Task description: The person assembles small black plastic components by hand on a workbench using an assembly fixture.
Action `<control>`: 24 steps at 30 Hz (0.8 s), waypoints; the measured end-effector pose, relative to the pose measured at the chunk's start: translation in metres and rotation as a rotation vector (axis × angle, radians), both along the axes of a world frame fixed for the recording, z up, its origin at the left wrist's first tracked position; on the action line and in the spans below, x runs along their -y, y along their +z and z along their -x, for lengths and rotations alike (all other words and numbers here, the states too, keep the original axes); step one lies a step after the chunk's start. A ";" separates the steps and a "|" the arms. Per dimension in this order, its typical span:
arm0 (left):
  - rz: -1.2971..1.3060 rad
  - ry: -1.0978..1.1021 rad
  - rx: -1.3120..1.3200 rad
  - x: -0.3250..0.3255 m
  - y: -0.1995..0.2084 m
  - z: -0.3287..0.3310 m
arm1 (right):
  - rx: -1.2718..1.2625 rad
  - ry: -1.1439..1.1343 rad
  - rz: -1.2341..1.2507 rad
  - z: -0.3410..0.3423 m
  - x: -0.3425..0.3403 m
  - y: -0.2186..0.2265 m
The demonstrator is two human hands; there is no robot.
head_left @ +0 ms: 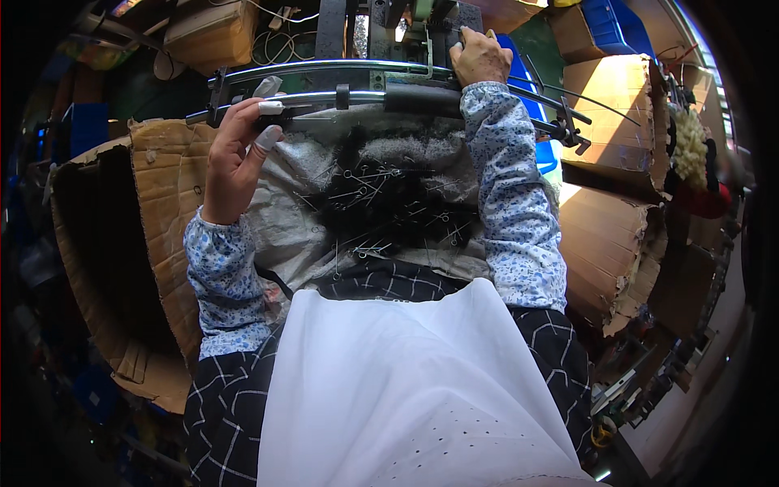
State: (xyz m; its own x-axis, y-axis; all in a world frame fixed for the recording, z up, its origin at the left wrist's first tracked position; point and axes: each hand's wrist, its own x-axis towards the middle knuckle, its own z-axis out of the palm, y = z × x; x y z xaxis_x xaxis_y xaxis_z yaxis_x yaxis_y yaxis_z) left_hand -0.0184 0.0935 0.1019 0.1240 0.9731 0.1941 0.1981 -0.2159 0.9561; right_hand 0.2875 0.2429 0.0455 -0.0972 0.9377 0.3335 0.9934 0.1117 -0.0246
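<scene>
My left hand (235,158) is raised at the left end of the machine's curved metal rails (312,99). White covers wrap its thumb and a fingertip. The fingers are curled, and a thin metal pin (299,105) shows at the covered fingertip. My right hand (481,58) is closed at the machine (377,40), beyond the rails; what it grips is hidden under the fingers. Between my forearms, several thin metal pins with ring ends (365,188) lie scattered on a grey cloth (284,211) with a dark, dusty middle.
Open cardboard boxes stand at my left (166,187) and right (604,235). Another carton (608,105) and a blue bin (617,28) are at the far right. A thin rod (588,99) juts out near the rails' right end. White cloth (389,365) covers my lap.
</scene>
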 end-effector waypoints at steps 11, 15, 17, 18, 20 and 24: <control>0.003 -0.052 0.012 -0.004 0.002 -0.003 | 0.021 -0.025 0.070 0.035 0.002 0.004; 0.012 -0.041 0.087 0.000 0.001 0.000 | 0.065 0.033 -0.085 0.005 0.001 -0.002; 0.022 -0.067 0.091 0.000 0.000 0.001 | 0.063 0.042 -0.059 -0.012 -0.003 -0.005; 0.030 -0.097 0.097 0.000 -0.001 0.002 | 0.078 0.049 -0.070 -0.020 -0.007 -0.009; 0.070 -0.110 0.176 -0.004 -0.002 -0.007 | 0.016 -0.037 0.158 -0.026 -0.008 0.015; 0.017 -0.204 0.092 -0.018 -0.005 -0.027 | 0.061 -0.069 0.278 -0.048 -0.028 0.021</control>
